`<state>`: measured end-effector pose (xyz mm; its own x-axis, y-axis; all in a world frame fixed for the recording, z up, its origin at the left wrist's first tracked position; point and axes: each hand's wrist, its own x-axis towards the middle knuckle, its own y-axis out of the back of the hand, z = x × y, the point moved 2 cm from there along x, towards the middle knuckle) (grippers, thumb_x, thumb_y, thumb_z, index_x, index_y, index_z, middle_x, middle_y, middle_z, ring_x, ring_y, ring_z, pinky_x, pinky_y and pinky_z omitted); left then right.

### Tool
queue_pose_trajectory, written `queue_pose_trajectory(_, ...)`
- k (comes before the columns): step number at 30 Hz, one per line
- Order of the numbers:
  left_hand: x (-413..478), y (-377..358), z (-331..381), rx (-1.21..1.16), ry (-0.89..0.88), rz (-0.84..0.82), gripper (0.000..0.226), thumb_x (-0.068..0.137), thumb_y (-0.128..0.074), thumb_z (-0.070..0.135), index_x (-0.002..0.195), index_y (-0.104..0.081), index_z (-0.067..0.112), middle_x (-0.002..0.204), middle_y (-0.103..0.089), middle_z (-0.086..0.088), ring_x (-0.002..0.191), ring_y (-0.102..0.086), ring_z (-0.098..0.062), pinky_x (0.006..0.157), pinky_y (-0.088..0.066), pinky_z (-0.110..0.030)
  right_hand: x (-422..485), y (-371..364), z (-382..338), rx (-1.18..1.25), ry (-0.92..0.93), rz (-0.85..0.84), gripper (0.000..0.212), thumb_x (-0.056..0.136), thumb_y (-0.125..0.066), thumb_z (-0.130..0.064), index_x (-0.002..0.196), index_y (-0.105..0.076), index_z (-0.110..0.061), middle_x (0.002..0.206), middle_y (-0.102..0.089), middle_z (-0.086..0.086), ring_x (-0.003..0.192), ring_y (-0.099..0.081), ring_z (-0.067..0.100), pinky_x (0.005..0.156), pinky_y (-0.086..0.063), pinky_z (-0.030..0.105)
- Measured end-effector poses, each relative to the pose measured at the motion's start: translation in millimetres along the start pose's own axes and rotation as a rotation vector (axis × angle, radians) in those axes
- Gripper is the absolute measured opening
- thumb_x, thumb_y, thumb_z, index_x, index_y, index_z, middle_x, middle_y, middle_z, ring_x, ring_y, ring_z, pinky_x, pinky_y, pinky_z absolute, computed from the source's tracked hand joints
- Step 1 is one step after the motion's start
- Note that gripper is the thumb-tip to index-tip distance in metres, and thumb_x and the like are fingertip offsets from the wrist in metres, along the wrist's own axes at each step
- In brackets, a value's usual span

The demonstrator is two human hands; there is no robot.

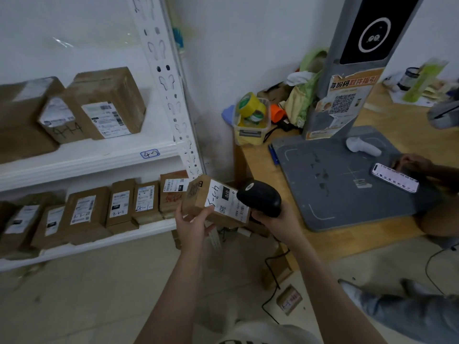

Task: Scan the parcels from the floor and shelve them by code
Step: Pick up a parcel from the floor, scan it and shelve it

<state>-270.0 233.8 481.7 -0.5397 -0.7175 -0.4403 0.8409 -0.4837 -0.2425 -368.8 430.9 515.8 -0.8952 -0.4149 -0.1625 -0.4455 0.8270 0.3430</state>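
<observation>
1. The left hand grips a brown cardboard parcel from below. Its fingers are curled round the near edge and the thumb is on the white label.
2. The parcel is held tilted in the air, just in front of the right end of the lower shelf and above the floor. The label faces up, with a handwritten code on it.
3. The right hand grips a black scanner, fingers wrapped round its handle. The scanner's head sits over the right end of the label; I cannot tell whether they touch.
4. The upper shelf, marked "4-2", carries brown boxes. The lower shelf holds a row of labelled parcels.
5. A small parcel lies on the floor beside a black cable, right of the right arm.
6. The wooden surface carries a grey stand. On its flat base lie a white scanner and a phone, which another person's hand touches.
7. A clear tub of tape rolls stands at the surface's back corner.
</observation>
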Motion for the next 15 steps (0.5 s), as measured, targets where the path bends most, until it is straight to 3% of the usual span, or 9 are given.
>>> queue_pose_trajectory(3,-1.8,-0.9,-0.4,-0.001,-0.001,0.001,0.092,0.072,-0.086,0.003,0.146,-0.04,0.032,0.13,-0.061,-0.012,0.113,-0.065,-0.03,0.077,-0.063,-0.046,0.0,-1.4,0.4,-0.071,0.018,-0.017,0.017,0.081,-0.079,-0.017,0.094,-0.07,-0.022,0.088,-0.074,-0.007,0.083,-0.07,0.002,0.065,-0.056,0.02)
queue_pose_trajectory(7,-0.9,-2.5,-1.7,0.025,-0.021,-0.018,0.094,0.071,-0.087,0.003,0.147,-0.04,0.03,0.132,-0.059,-0.011,0.115,-0.063,-0.029,0.068,-0.062,-0.035,-1.6,-10.5,-3.6,-0.199,0.029,-0.06,0.022,0.082,-0.08,-0.023,0.086,-0.061,-0.035,0.081,-0.069,-0.013,0.078,-0.066,-0.002,0.069,-0.055,0.02)
queue_pose_trajectory(12,2.5,-2.1,-2.1,-0.046,0.022,-0.039,0.087,0.071,-0.085,0.001,0.142,-0.04,0.022,0.128,-0.063,-0.014,0.113,-0.066,-0.033,0.085,-0.06,-0.052,3.0,-10.1,2.8,-0.251,0.005,0.021,0.018,0.079,-0.08,-0.038,0.083,-0.064,-0.031,0.077,-0.069,-0.008,0.073,-0.066,0.005,0.07,-0.059,0.035)
queue_pose_trajectory(15,3.4,-2.4,0.2,-0.195,0.067,-0.086,0.08,0.07,-0.077,-0.006,0.14,-0.041,0.007,0.128,-0.063,-0.019,0.112,-0.067,-0.034,0.086,-0.06,-0.047,1.0,-2.5,7.4,-0.215,-0.036,0.14,0.021,0.078,-0.081,-0.039,0.079,-0.064,-0.027,0.074,-0.069,-0.006,0.07,-0.065,0.007,0.068,-0.059,0.039)
